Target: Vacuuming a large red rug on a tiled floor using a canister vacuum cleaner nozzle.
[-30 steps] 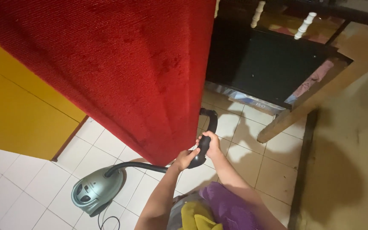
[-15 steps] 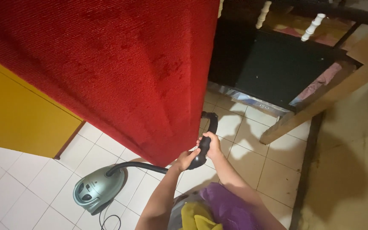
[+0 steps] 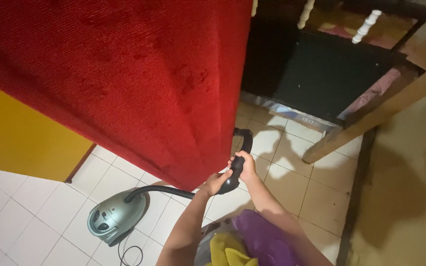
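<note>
While little has shifted over the last second, these lines run from the left of the frame to the right.

Cabinet: yellow panel (image 3: 20,143) at left centre; less of it shows than a second ago, as the red mass has spread lower left.
Vacuum: grey-green canister (image 3: 112,221) on the white tiled floor (image 3: 35,216) at lower left; it sits slightly further right in the frame than before, so the view has drifted rather than the machine.
Hose: black hose (image 3: 161,191) arcs from the canister up to the hands, same curve as before.
Cushion: red ribbed upholstery (image 3: 124,79) fills the upper left and centre, its lower corner just above the hands.
Left hand: left hand (image 3: 214,183) has its fingers wrapped around the lower end of the handle, unchanged.
Handle: black curved handle (image 3: 237,165) at centre, its top bend tucked against the cushion's edge.
Right hand: right hand (image 3: 245,166) grips the handle higher up, fingers closed, unchanged.
Meaning: the nozzle seems held at the same cushion corner; work there looks steady.
Frame: wooden beam (image 3: 371,123) slants at right.
</note>
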